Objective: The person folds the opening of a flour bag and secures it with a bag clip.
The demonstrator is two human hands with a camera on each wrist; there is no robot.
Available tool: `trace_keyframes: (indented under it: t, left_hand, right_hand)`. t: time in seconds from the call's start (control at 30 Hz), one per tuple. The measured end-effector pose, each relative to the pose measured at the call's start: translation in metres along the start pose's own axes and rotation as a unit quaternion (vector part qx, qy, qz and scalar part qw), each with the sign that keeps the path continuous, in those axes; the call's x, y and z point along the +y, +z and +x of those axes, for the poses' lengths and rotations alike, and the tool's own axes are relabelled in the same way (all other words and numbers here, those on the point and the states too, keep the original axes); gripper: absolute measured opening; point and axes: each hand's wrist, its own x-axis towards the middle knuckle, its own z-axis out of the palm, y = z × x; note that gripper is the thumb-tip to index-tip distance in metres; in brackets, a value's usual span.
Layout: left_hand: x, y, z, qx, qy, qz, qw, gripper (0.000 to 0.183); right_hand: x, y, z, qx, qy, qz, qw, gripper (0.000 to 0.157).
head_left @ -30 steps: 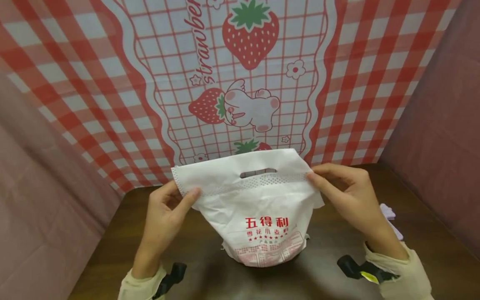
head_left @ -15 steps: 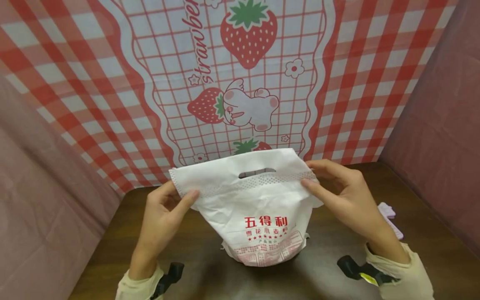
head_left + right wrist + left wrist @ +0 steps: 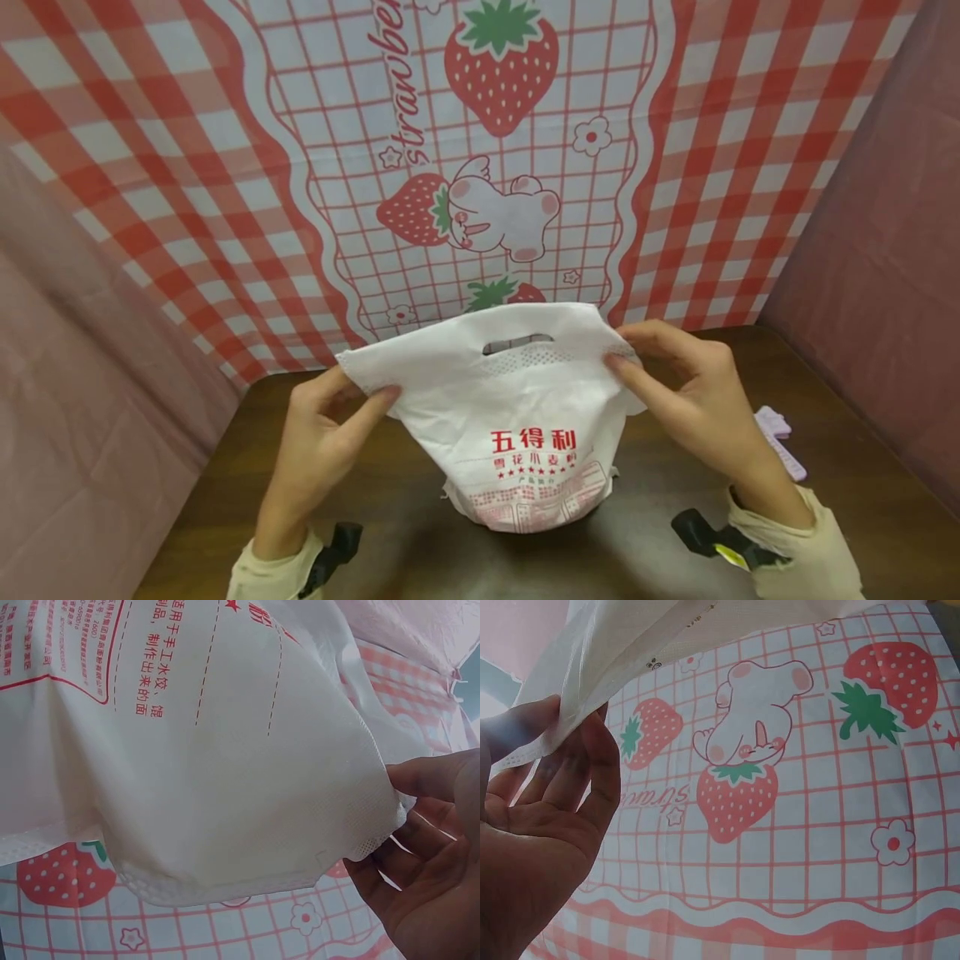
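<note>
A white fabric flour bag (image 3: 517, 408) with red lettering stands on the table in the head view, an oval handle slot near its top edge. At its upper left corner my left hand (image 3: 326, 442) pinches the cloth between thumb and fingers. My right hand (image 3: 690, 396) pinches the upper right corner the same way. The left wrist view has the left hand (image 3: 547, 810) gripping a fold of the bag (image 3: 607, 652). In the right wrist view the right hand (image 3: 427, 855) holds the bag's (image 3: 225, 795) perforated seam. What lies inside the bag is hidden.
A small lilac plastic item (image 3: 780, 442) lies on the brown wooden table (image 3: 847, 517), partly behind the right wrist. A red-and-white strawberry cloth (image 3: 570, 167) hangs behind the bag. Pink curtains (image 3: 82, 358) flank both sides.
The bag's upper left corner has dropped slightly with my left hand, and the top band bows more. My right thumb has shifted a little inward along the seam. Both hands keep their hold.
</note>
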Motion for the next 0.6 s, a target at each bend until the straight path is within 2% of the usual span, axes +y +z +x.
trace_keyframes:
  t: [0.33,0.47,0.6]
  left_hand:
    - [0.0006,-0.0004,-0.0003,0.014,0.001,0.027,0.9995,0.026]
    - [0.0022,-0.0020,-0.0006,0.006,-0.011,0.039,0.9992,0.025]
    - [0.0032,-0.0034,-0.0009,0.002,-0.005,0.042,0.9991,0.026]
  right_hand:
    - [0.0032,0.0002,-0.0002,0.011,-0.001,-0.015,1.000,0.030]
    - [0.0046,-0.0001,-0.0002,0.013,-0.013,-0.019,1.000,0.028]
    - [0.0045,0.0001,0.0001,0.013,-0.021,-0.018,1.000,0.028]
